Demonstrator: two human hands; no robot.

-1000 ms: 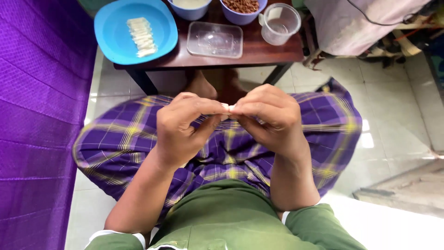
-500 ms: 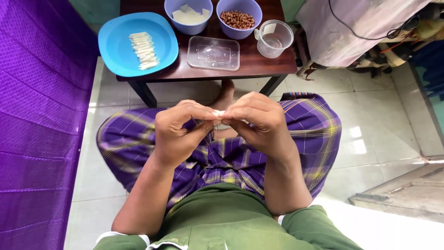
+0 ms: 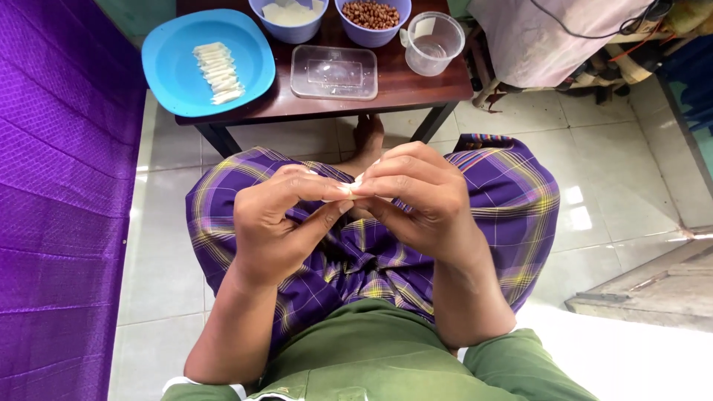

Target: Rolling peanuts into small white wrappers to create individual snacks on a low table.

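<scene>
At the frame's centre, a small white rolled wrapper piece [image 3: 355,183] is being pinched between the fingertips of the left hand [image 3: 278,223] and the right hand [image 3: 416,197], both clamped on it above a purple plaid cloth [image 3: 371,252] covering the lap. Farther up, a dark brown wooden table [image 3: 394,93] is being occupied by a round blue plastic plate [image 3: 174,74] of white rolls [image 3: 217,71], a clear rectangular plastic lid [image 3: 334,72], a clear plastic cup [image 3: 433,43] and two bluish bowls at the top edge.

Blue plate [image 3: 174,74] with white rolls [image 3: 217,72]; 2 lilac bowls [image 3: 291,30]; brown nuts [image 3: 370,13]; dark brown desk [image 3: 401,85]; purple-and-yellow plaid cloth [image 3: 505,193]; green shirt [image 3: 371,356]; purple curtain [image 3: 52,186]; white floor [image 3: 609,163].
</scene>
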